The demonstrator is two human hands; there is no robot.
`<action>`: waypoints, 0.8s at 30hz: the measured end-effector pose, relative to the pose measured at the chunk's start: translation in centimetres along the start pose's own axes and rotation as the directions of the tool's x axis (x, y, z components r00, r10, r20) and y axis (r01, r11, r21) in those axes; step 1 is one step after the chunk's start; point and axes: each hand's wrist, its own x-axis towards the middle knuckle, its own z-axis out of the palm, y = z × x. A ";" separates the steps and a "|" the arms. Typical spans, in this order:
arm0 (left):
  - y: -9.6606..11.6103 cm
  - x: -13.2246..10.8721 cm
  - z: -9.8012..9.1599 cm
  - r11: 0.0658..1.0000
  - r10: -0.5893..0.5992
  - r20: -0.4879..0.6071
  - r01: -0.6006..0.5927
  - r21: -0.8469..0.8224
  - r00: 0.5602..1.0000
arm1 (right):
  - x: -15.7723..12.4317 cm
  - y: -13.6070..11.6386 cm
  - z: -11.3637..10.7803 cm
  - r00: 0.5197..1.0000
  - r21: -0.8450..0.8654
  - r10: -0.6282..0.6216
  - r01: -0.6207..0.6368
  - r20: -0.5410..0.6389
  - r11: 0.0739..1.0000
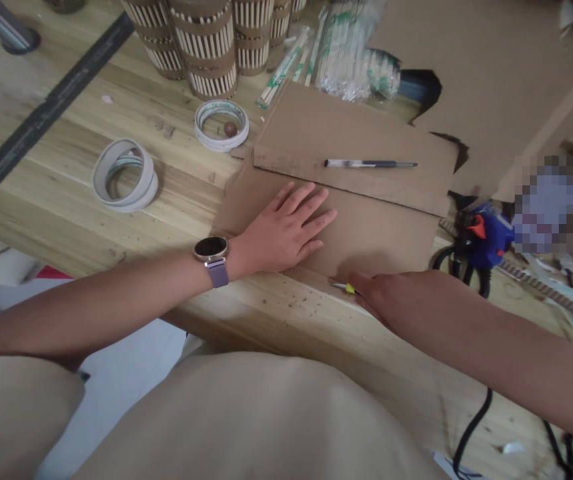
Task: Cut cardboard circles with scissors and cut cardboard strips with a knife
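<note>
My left hand [286, 227], with a watch on its wrist, lies flat and open on a brown cardboard sheet [381, 233] on the wooden table. My right hand [391, 293] is closed around a small yellow-handled cutter [345, 287], whose blade tip touches the near edge of that sheet. A second cardboard piece [316, 133] lies on top further back, with a pen [369, 163] resting on it.
Two tape rolls [124, 175] [221, 125] lie on the table [66, 200] to the left. Stick-covered cylinders [206, 47] and packs of sticks [346, 53] stand at the back. A blue glue gun [486, 233] with a black cord lies at right. More cardboard [491, 87] covers the back right.
</note>
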 end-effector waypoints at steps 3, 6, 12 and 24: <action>0.0 0.0 0.0 1.000 0.003 0.000 -0.003 0.005 1.000 | -0.2 0.0 -0.2 0.995 -0.009 -0.001 0.002 0.096 1.000; 0.0 0.0 -0.1 1.000 0.001 -0.001 -0.001 0.003 1.000 | -0.4 0.2 -0.1 0.996 0.005 -0.011 0.010 0.091 1.000; 0.1 0.0 -0.1 1.000 -0.009 0.012 0.009 0.002 1.000 | -0.8 0.6 0.4 0.991 0.017 0.034 -0.037 0.130 0.999; 0.2 0.1 -0.3 0.999 -0.021 0.017 0.022 -0.045 1.000 | -1.7 0.4 0.3 0.986 -0.083 0.047 -0.034 0.162 0.996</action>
